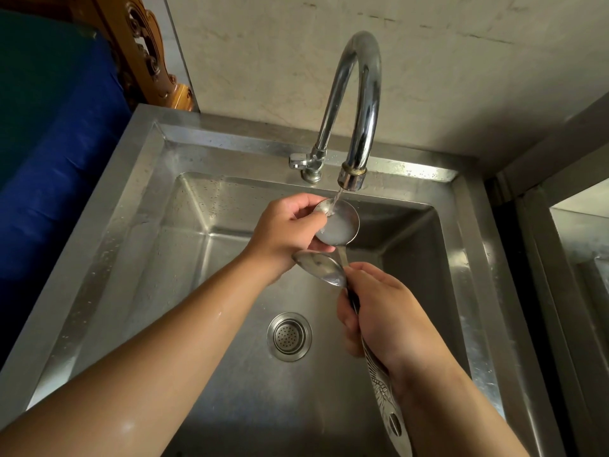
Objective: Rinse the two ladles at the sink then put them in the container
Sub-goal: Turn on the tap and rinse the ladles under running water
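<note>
Two steel ladles are held over the steel sink (138, 206). The upper ladle's bowl (342, 225) sits under a thin stream of water from the curved tap (359, 103) and holds water. My left hand (290, 229) pinches that bowl's left rim, thumb on the inside. The second ladle's bowl (323, 270) lies just below, tilted. My right hand (379, 315) is closed around both handles; one engraved handle end (392, 413) sticks out toward me. No container is in view.
The round drain strainer (289, 336) lies in the basin floor below my hands. The tap's lever (298, 159) stands at the back rim. A blue and green cushion (56, 150) lies to the left, a steel ledge (580, 245) to the right.
</note>
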`<state>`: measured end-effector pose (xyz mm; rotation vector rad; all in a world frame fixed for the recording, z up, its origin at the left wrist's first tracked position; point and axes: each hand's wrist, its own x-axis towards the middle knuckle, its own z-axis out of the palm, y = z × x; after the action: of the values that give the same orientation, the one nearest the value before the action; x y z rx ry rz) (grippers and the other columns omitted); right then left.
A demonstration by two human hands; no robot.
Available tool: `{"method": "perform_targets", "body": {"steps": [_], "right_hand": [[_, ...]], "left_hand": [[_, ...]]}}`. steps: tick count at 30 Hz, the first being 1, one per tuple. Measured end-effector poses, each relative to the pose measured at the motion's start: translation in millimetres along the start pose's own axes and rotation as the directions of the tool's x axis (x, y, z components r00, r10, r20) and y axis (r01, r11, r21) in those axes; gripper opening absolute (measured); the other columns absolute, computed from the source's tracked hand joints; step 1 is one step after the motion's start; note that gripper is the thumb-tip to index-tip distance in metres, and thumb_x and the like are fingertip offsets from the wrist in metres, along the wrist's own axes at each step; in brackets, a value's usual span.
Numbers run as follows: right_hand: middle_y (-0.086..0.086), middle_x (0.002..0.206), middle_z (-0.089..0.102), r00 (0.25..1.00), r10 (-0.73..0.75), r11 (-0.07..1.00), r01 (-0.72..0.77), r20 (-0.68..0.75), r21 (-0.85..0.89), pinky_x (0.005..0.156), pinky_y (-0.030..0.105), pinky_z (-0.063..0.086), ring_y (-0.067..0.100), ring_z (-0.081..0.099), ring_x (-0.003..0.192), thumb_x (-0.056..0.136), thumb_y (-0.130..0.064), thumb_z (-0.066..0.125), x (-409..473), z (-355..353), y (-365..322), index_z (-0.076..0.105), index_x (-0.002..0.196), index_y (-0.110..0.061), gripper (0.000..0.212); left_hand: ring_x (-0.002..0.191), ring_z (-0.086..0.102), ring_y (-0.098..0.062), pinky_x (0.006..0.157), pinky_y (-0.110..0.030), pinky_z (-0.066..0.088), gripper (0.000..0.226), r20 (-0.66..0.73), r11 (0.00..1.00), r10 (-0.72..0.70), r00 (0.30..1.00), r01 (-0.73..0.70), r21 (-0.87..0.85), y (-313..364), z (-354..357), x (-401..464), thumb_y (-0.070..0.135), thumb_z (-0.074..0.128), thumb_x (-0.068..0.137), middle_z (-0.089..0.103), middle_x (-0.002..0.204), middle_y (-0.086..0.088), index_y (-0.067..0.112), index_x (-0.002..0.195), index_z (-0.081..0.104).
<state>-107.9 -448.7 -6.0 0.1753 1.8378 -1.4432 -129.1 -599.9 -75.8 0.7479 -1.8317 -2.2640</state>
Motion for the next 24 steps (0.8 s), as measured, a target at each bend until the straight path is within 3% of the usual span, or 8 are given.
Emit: {"method": "perform_targets", "body": {"steps": [3,5,8,13,17,19,21,24], "right_hand": [[0.003,0.042,0.040,1.000,0.020,0.998,-0.020,0.007,0.061,0.035,0.018,0.024,0.013,0.027,0.031,0.095,-0.012,0.041,1,1,0,0.056,0.081,-0.009,0.021],[0.003,0.042,0.039,1.000,0.026,0.997,-0.027,0.011,0.079,0.034,0.018,0.023,0.012,0.027,0.031,0.096,-0.012,0.040,2,2,1,0.056,0.083,-0.008,0.021],[0.003,0.043,0.039,1.000,0.023,0.995,-0.025,0.017,0.095,0.034,0.019,0.021,0.012,0.025,0.032,0.098,-0.014,0.040,1,5,4,0.057,0.087,-0.008,0.021],[0.005,0.046,0.039,1.000,-0.001,0.998,0.001,0.006,0.057,0.035,0.020,0.022,0.011,0.028,0.034,0.098,-0.014,0.042,-1,10,10,0.055,0.081,-0.009,0.023],[0.002,0.048,0.040,0.999,-0.043,0.999,0.043,-0.010,0.005,0.034,0.017,0.027,0.006,0.032,0.033,0.098,-0.017,0.045,-2,11,12,0.056,0.077,-0.011,0.024],[0.001,0.047,0.040,0.998,-0.061,0.998,0.061,-0.007,-0.008,0.033,0.017,0.027,0.006,0.032,0.033,0.099,-0.018,0.046,-2,11,12,0.056,0.077,-0.010,0.026],[0.002,0.047,0.039,0.998,-0.065,0.998,0.065,0.002,0.020,0.033,0.017,0.026,0.005,0.032,0.032,0.100,-0.017,0.045,-1,10,9,0.055,0.081,-0.003,0.026],[0.002,0.047,0.036,0.999,-0.034,0.995,0.032,0.021,0.094,0.033,0.016,0.024,0.006,0.030,0.032,0.101,-0.017,0.044,0,7,6,0.052,0.089,0.004,0.025]], "left_hand": [[0.062,0.067,-0.012,0.060,-0.024,0.059,0.035,0.114,0.994,-0.031,0.993,0.043,-0.104,2,-5,-5,-0.014,0.055,0.086,0.069,0.080,-0.002,0.012,0.103,0.070],[0.066,0.068,-0.013,0.063,-0.023,0.058,0.040,0.187,0.983,-0.038,0.982,0.070,-0.169,1,-9,-9,-0.011,0.063,0.077,0.070,0.087,-0.007,0.006,0.113,0.066],[0.065,0.069,-0.013,0.061,-0.021,0.056,0.049,0.189,0.981,-0.077,0.979,0.108,-0.159,1,-10,-10,-0.015,0.072,0.075,0.069,0.091,-0.010,0.005,0.119,0.062],[0.067,0.071,-0.014,0.056,-0.022,0.056,0.046,0.050,0.993,-0.115,0.992,0.113,0.038,-1,-3,-8,-0.002,0.086,0.069,0.074,0.094,-0.009,0.014,0.108,0.068],[0.051,0.067,-0.013,0.043,-0.023,0.050,0.022,-0.045,0.978,0.016,0.999,-0.006,0.207,-1,-1,-6,0.030,0.086,0.071,0.073,0.068,0.003,0.021,0.085,0.071],[0.044,0.064,-0.015,0.041,-0.026,0.049,0.023,-0.080,0.970,0.079,0.994,-0.058,0.238,1,0,-6,0.040,0.080,0.076,0.069,0.059,0.005,0.020,0.080,0.072],[0.039,0.061,-0.016,0.041,-0.030,0.051,0.020,-0.114,0.972,0.106,0.988,-0.079,0.220,3,-1,-6,0.039,0.075,0.082,0.066,0.057,0.009,0.019,0.078,0.073],[0.046,0.061,-0.013,0.045,-0.029,0.056,0.011,-0.118,0.995,0.033,0.992,-0.022,0.092,7,-1,-4,0.022,0.070,0.090,0.064,0.064,0.009,0.020,0.081,0.076]]}}
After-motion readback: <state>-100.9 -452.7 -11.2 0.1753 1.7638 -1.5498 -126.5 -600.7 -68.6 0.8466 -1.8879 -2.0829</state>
